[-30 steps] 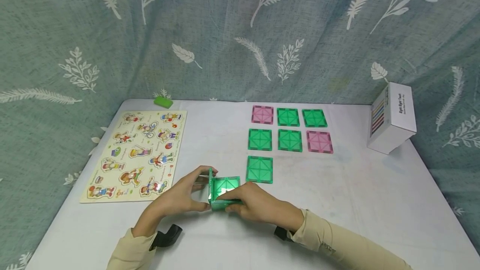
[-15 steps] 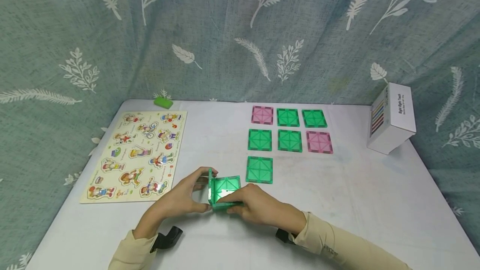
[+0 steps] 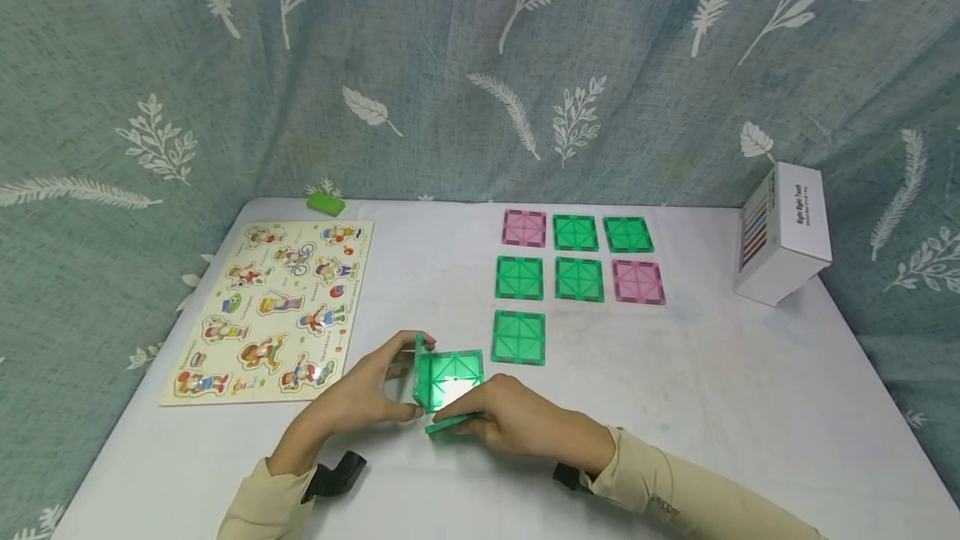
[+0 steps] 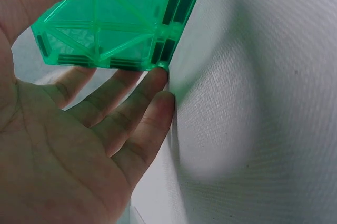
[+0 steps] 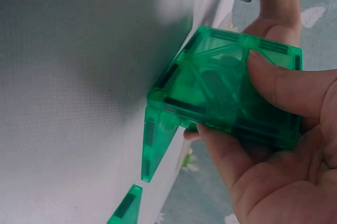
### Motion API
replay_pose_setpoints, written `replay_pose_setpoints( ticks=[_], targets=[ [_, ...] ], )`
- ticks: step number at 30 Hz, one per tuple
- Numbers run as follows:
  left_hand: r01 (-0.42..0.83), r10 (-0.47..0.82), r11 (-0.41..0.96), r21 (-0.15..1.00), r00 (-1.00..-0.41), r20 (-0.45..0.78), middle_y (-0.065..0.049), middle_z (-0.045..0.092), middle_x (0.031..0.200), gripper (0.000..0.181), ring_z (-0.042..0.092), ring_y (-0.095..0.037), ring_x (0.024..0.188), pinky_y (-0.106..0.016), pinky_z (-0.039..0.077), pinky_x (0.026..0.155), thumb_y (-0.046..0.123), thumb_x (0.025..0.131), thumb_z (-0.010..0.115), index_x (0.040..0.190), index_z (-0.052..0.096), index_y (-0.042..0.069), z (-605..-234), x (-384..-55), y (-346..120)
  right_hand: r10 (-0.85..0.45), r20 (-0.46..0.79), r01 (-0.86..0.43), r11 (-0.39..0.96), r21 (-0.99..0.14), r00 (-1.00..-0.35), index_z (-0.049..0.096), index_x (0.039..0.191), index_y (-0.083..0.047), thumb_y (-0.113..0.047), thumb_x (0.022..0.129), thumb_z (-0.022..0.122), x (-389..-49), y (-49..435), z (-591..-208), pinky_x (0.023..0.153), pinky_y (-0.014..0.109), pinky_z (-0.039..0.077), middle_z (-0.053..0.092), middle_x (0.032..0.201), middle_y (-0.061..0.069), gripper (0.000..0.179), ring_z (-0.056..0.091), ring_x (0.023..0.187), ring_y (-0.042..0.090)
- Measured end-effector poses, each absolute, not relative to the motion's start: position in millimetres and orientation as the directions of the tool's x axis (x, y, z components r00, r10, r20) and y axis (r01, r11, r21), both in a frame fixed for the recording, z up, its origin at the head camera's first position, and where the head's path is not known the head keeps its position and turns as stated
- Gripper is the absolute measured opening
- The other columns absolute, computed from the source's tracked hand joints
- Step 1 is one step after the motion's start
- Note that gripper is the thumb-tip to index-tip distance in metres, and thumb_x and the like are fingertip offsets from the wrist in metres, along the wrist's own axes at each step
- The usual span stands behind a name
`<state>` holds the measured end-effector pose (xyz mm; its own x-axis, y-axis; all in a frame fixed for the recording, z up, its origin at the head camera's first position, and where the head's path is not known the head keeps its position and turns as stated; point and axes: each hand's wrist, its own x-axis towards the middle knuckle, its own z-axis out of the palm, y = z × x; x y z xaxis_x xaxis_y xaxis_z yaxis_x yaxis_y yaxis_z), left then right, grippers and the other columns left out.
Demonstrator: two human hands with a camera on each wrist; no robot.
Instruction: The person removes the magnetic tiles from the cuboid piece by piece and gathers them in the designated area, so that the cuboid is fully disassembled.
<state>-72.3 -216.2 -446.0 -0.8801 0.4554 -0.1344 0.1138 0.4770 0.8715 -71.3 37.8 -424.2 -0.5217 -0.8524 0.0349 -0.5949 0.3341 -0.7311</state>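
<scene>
A flat green square magnetic tile (image 3: 459, 363) lies on the white table, with a second green tile (image 3: 422, 382) standing upright along its left edge. My left hand (image 3: 356, 397) holds the upright tile by its edges, fingers at the far side and thumb at the near side. In the left wrist view, the thumb overlaps the top of the green tile (image 4: 100, 29) and the fingertips lie along its lower edge. My right hand (image 3: 517, 417) pinches a third green tile (image 5: 226, 81) between thumb and fingers, tilted just in front of the flat one.
Beyond the hands lie a single green tile (image 3: 519, 337) and rows of green and pink tiles (image 3: 638, 282). A picture puzzle board (image 3: 270, 307) is at the left, a green block (image 3: 326, 205) behind it. A white box (image 3: 783, 232) stands at the right.
The tile in my right hand has come away from the near edge of the flat tile and tipped toward me. My left hand stays nearly still at the upright tile.
</scene>
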Motion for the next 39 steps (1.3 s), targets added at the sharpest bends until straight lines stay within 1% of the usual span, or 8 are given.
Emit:
replay_pose_setpoints(
  ticks=[6, 14, 18, 25, 28, 30, 33, 39],
  targets=[
    [0.113, 0.456, 0.482, 0.869, -0.879, -0.139, -0.014, 0.049, 0.149, 0.085, 0.046, -0.043, 0.139, -0.060, 0.040, 0.113, 0.007, 0.073, 0.085, 0.144, 0.040, 0.014, -447, -73, -217, -0.847, -0.011, -0.577, 0.372, -0.727, -0.532, 0.075, 0.119, -0.018, -0.011, 0.093, 0.070, -72, 43, -421, 0.087, 0.008, 0.050, 0.075, 0.115, -0.009, 0.027, 0.064, 0.103, -0.007],
    [0.090, 0.444, 0.495, 0.864, -0.881, -0.162, -0.012, 0.048, 0.150, 0.085, 0.044, -0.042, 0.141, -0.061, 0.040, 0.113, 0.012, 0.074, 0.086, 0.144, 0.039, 0.019, -446, -71, -217, -0.843, -0.075, -0.457, 0.362, -0.813, -0.533, 0.076, 0.110, -0.017, -0.012, 0.092, 0.073, -71, 65, -417, 0.083, 0.013, 0.052, 0.077, 0.103, -0.010, 0.019, 0.062, 0.089, -0.008],
    [0.092, 0.446, 0.498, 0.863, -0.880, -0.164, -0.013, 0.048, 0.150, 0.086, 0.045, -0.041, 0.140, -0.061, 0.040, 0.113, 0.012, 0.074, 0.086, 0.145, 0.039, 0.018, -446, -71, -218, -0.813, -0.045, -0.446, 0.363, -0.818, -0.580, 0.076, 0.112, -0.019, -0.012, 0.092, 0.072, -75, 80, -414, 0.081, 0.016, 0.052, 0.077, 0.106, -0.008, 0.021, 0.063, 0.091, -0.004],
    [0.096, 0.451, 0.493, 0.865, -0.878, -0.159, -0.013, 0.048, 0.150, 0.086, 0.044, -0.041, 0.141, -0.061, 0.040, 0.113, 0.011, 0.073, 0.087, 0.145, 0.039, 0.015, -445, -72, -217, -0.714, -0.036, -0.405, 0.438, -0.803, -0.700, 0.075, 0.118, -0.018, -0.012, 0.095, 0.068, -90, 109, -403, 0.084, 0.023, 0.055, 0.077, 0.113, -0.004, 0.025, 0.070, 0.101, 0.006],
    [0.092, 0.448, 0.496, 0.864, -0.879, -0.164, -0.013, 0.048, 0.151, 0.087, 0.042, -0.041, 0.143, -0.061, 0.040, 0.113, 0.010, 0.072, 0.087, 0.145, 0.040, 0.015, -446, -72, -217, -0.652, 0.009, -0.418, 0.476, -0.774, -0.758, 0.075, 0.118, -0.016, -0.010, 0.094, 0.069, -96, 121, -400, 0.082, 0.024, 0.056, 0.077, 0.113, -0.003, 0.026, 0.071, 0.101, 0.010],
    [0.094, 0.448, 0.495, 0.864, -0.880, -0.161, -0.013, 0.048, 0.151, 0.087, 0.042, -0.040, 0.143, -0.061, 0.040, 0.113, 0.010, 0.072, 0.087, 0.145, 0.040, 0.015, -445, -72, -217, -0.611, 0.051, -0.440, 0.508, -0.740, -0.790, 0.075, 0.118, -0.015, -0.007, 0.092, 0.070, -100, 128, -399, 0.085, 0.028, 0.057, 0.077, 0.114, -0.002, 0.027, 0.072, 0.104, 0.013],
    [0.101, 0.449, 0.493, 0.864, -0.880, -0.153, -0.014, 0.047, 0.151, 0.087, 0.042, -0.040, 0.143, -0.061, 0.040, 0.113, 0.009, 0.072, 0.087, 0.145, 0.039, 0.016, -445, -72, -217, -0.575, 0.126, -0.497, 0.552, -0.669, -0.809, 0.074, 0.119, -0.011, -0.002, 0.090, 0.070, -106, 137, -401, 0.093, 0.036, 0.059, 0.076, 0.116, 0.001, 0.030, 0.072, 0.111, 0.019],
    [0.111, 0.459, 0.491, 0.864, -0.876, -0.148, -0.013, 0.047, 0.151, 0.087, 0.042, -0.040, 0.142, -0.061, 0.040, 0.113, 0.011, 0.073, 0.086, 0.145, 0.039, 0.016, -445, -73, -217, -0.508, 0.212, -0.526, 0.620, -0.582, -0.835, 0.074, 0.119, -0.005, 0.007, 0.087, 0.069, -117, 152, -411, 0.093, 0.044, 0.058, 0.076, 0.117, 0.009, 0.034, 0.072, 0.111, 0.028]
  ],
)
